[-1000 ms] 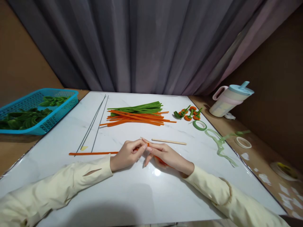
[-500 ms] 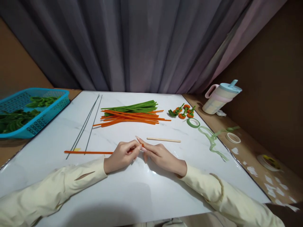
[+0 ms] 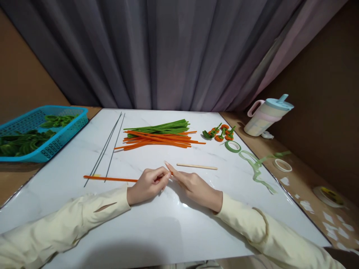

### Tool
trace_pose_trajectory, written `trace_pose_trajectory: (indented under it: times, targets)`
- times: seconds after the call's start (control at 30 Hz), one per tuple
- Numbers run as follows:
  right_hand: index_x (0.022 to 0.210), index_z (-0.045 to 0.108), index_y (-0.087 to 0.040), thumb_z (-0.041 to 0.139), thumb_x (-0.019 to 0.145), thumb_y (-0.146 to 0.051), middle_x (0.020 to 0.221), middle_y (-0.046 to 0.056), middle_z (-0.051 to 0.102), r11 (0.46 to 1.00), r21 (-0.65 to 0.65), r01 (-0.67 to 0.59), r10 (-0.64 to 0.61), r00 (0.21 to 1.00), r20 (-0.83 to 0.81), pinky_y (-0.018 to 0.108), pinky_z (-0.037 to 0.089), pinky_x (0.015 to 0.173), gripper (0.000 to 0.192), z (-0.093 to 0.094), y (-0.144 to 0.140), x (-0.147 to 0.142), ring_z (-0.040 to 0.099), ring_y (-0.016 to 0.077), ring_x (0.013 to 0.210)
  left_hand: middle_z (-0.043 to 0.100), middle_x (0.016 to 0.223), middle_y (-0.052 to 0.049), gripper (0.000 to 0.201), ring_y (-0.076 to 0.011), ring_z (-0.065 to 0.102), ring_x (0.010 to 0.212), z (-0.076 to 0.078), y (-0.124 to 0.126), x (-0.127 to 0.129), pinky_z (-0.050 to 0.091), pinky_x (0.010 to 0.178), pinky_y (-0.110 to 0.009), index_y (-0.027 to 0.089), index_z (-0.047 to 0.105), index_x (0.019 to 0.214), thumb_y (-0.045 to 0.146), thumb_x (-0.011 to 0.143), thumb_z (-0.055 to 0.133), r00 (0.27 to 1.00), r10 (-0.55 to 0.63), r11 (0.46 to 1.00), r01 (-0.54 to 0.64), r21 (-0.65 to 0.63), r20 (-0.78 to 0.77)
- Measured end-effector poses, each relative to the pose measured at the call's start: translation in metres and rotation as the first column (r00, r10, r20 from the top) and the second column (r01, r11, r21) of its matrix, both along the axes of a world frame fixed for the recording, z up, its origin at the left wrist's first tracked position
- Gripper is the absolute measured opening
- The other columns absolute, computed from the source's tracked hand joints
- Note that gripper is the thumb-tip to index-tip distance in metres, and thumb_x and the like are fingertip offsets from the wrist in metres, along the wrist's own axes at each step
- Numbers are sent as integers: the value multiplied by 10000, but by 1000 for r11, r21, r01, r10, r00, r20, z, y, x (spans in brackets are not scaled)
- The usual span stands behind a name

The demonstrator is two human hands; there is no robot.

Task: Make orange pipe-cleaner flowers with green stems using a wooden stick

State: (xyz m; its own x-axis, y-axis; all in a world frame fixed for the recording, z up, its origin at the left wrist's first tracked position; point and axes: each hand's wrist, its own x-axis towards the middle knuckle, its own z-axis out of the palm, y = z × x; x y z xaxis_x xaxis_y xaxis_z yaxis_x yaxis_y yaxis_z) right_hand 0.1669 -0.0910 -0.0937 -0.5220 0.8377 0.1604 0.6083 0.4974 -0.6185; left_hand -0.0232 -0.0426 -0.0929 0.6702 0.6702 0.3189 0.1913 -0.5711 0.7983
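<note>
My left hand (image 3: 148, 187) is closed in a pinch around an orange pipe cleaner (image 3: 110, 179), whose long end sticks out to the left, low over the table. Fingertip to fingertip with it, my right hand (image 3: 197, 189) pinches the other end, its fingers fairly straight and pressed together. Only a small orange bit shows between the hands; the rest of that end is hidden. A thin wooden stick (image 3: 197, 166) lies just beyond my right hand. Behind are piles of orange pipe cleaners (image 3: 159, 140) and green pipe cleaners (image 3: 168, 127).
Dark thin wires (image 3: 104, 149) lie at left, near a blue basket (image 3: 66, 135) of green curled pieces. Orange-and-green small shapes (image 3: 219, 138), green tape (image 3: 232, 146) and a loose green strip (image 3: 256, 170) lie at right. A lidded cup (image 3: 262, 121) stands beyond the white tabletop (image 3: 134, 231).
The view has shifted slightly, so everything sits a little further right. My right fingers have straightened and pressed closer together at the orange end. My left hand keeps its pinch.
</note>
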Motion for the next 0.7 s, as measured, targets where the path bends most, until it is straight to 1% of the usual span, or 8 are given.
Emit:
trace_pose_trajectory:
  times: [0.07, 0.13, 0.27, 0.37, 0.47, 0.53, 0.6, 0.7]
  targets:
    - [1475, 102, -286, 349, 832, -32, 1090, 75, 636, 999, 40, -12, 11, 1000, 23, 285, 491, 726, 734, -1, 1, 1, 613, 184, 840, 505, 483, 46, 240, -56, 393, 398, 0, 1, 0, 345, 444, -157, 161, 495, 674, 225, 894, 423, 1000, 9, 1000, -9, 23, 10]
    - [1476, 94, -283, 358, 822, -22, 1071, 71, 646, 998, 63, -11, 9, 1000, 23, 286, 498, 715, 751, -2, 2, 2, 622, 185, 832, 498, 485, 51, 235, -54, 388, 399, 0, 1, 1, 342, 446, -155, 159, 496, 678, 220, 893, 423, 1000, 16, 999, -17, 32, 19]
    - [1476, 116, -252, 346, 882, -84, 1028, 78, 670, 998, 60, 20, -19, 1000, -24, 288, 509, 691, 658, -2, 2, 0, 643, 183, 794, 477, 476, 59, 227, -51, 385, 392, 2, 1, 2, 327, 429, -153, 150, 519, 704, 228, 895, 426, 1000, 19, 1000, -19, -5, 14]
    - [1459, 213, -223, 318, 945, -188, 1042, 97, 676, 996, 73, 57, -51, 996, -76, 302, 518, 713, 526, -1, 0, -2, 659, 189, 829, 476, 483, 58, 221, -53, 401, 398, 3, 1, 3, 329, 425, -153, 136, 563, 764, 241, 901, 424, 1000, 22, 998, -22, -50, 12]
    - [1401, 364, -182, 317, 960, -248, 1023, 110, 690, 988, 113, 107, -94, 989, -117, 316, 528, 727, 448, 1, -1, -5, 672, 199, 839, 473, 489, 59, 220, -53, 402, 404, 4, 1, 3, 334, 428, -151, 135, 584, 799, 250, 903, 427, 1000, 25, 997, -23, -71, 20]
    - [1350, 443, -184, 332, 958, -252, 1051, 107, 689, 982, 135, 130, -110, 983, -148, 315, 532, 749, 413, 1, -2, -7, 676, 197, 867, 474, 494, 58, 215, -54, 402, 411, 4, 1, 3, 340, 434, -151, 138, 582, 793, 250, 901, 433, 999, 27, 997, -26, -77, 21]
    - [1312, 489, -198, 348, 953, -243, 1084, 96, 682, 978, 149, 143, -115, 977, -182, 309, 534, 771, 389, 0, -1, -7, 676, 188, 891, 474, 499, 57, 212, -55, 407, 417, 3, 2, 3, 344, 440, -152, 140, 576, 786, 249, 899, 434, 999, 29, 996, -27, -85, 20]
    - [1253, 545, -185, 378, 939, -223, 1052, 96, 694, 975, 166, 151, -113, 969, -221, 296, 537, 759, 358, -2, 1, -5, 682, 178, 855, 476, 505, 55, 210, -57, 410, 423, 2, 2, 3, 344, 441, -154, 141, 563, 778, 255, 898, 434, 999, 30, 995, -28, -96, 20]
